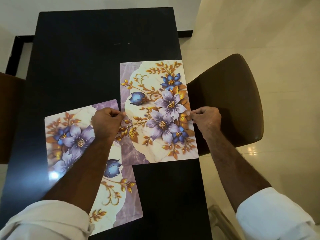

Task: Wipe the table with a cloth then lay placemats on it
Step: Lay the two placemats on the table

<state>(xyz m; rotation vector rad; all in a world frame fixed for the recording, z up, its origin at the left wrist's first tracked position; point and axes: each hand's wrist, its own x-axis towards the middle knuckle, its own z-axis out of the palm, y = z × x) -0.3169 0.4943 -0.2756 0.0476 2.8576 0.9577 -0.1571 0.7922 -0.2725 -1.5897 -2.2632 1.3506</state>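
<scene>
— White fabric, rolled at the cuff: left sleeve [46, 220] and right sleeve [277, 215] sit closest. What are the mats made of?

— Thin, stiff, glossy sheet. Both are rectangles with rounded corners, printed with purple and blue flowers, gold leaves and a marbled lilac band. The near placemat [69, 129] lies flat and askew on the smooth black table [86, 58], partly under the left forearm, with a glare spot on it.

— And the second placemat [155, 94]?

— Farther off and to the right. Its lower left corner overlaps the near placemat, and its right edge reaches just past the table's right edge, above the brown padded chair [230, 104].

— Room to shift it?

— Dark tabletop shows beyond both mats to the far edge, and also nearer, right of the near placemat.

— Hands?

— The left hand [107, 120] pinches the second placemat's left edge, fingers curled; the right hand [206, 118] pinches its right edge likewise. Whether that mat is lifted or resting, I cannot tell.
</scene>
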